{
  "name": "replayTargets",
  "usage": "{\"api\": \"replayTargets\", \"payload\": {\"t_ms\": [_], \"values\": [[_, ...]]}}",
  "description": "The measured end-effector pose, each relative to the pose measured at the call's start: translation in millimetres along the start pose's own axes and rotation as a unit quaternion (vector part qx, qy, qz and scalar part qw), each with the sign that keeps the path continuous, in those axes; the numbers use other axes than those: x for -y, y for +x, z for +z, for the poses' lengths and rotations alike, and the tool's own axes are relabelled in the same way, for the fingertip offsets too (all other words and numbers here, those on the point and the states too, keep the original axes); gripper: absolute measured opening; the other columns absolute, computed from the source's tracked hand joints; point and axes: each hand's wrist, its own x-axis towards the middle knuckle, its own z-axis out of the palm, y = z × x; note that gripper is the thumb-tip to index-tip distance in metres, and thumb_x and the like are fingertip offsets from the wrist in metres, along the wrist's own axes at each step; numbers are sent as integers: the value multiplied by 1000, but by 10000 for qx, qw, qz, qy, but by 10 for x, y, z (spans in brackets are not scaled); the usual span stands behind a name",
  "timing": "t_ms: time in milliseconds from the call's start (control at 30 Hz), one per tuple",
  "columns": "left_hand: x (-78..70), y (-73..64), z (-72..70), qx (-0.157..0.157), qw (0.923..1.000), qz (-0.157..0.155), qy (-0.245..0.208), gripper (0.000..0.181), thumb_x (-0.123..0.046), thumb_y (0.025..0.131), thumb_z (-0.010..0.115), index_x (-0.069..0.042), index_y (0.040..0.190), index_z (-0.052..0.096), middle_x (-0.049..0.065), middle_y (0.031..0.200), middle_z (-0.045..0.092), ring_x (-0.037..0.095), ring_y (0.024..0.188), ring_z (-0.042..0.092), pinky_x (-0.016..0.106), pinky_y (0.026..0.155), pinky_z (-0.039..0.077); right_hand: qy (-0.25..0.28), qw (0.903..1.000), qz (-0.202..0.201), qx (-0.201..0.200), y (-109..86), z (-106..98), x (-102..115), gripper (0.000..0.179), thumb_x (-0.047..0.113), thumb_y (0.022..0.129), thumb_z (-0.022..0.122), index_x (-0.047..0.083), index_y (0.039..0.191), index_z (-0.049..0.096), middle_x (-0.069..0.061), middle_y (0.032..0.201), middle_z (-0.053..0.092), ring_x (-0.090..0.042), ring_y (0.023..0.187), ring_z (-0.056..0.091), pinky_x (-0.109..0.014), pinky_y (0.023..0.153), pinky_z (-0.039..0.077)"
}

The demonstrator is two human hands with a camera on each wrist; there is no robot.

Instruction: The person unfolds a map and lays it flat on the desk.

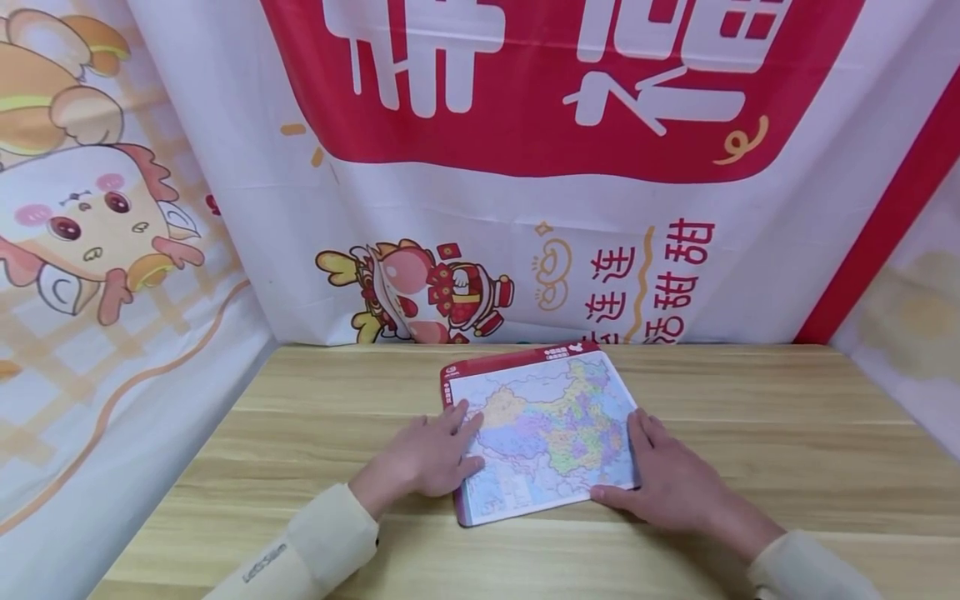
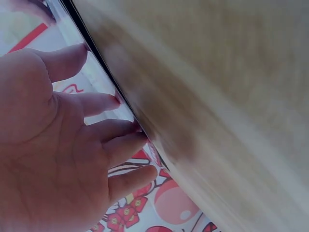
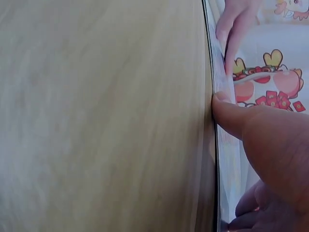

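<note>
A thin map board (image 1: 551, 417) with rounded corners, a red strip along its far edge and a coloured map of China lies slightly turned on the wooden table. At its left edge, my left hand (image 1: 438, 454) rests with spread fingers, their tips on the printed face. My right hand (image 1: 671, 479) is at the near right corner, thumb by the near edge and fingers along the right edge. The right wrist view shows the thumb (image 3: 236, 116) touching the board's dark rim (image 3: 216, 159). Spread fingers (image 2: 125, 145) meet the rim in the left wrist view.
The wooden table (image 1: 330, 417) extends around the board. Behind it hangs a white and red printed cloth (image 1: 525, 192) with large characters and a cartoon figure, close to the board's far edge. A patterned cloth (image 1: 90, 333) hangs on the left.
</note>
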Motion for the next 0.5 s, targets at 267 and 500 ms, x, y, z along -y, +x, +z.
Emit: {"api": "replayTargets", "payload": {"t_ms": [267,500], "values": [[-109,-202,23,78,10000,-7,17,77,-57,105,57,-20,168,34,10,179,21,29,166,24,60,131,30,80,9998,-8,201,58,-64,-155,136,86,81,66,-12,163,22,-37,170,21,-57,156,28,-70,121,37],[-171,-268,-19,93,9999,57,52,77,-56,103,60,-19,167,37,9,178,25,30,165,26,59,130,31,2,9998,-113,144,44,-98,-200,131,84,84,64,-12,163,23,-37,170,22,-57,155,28,-70,121,36]]}}
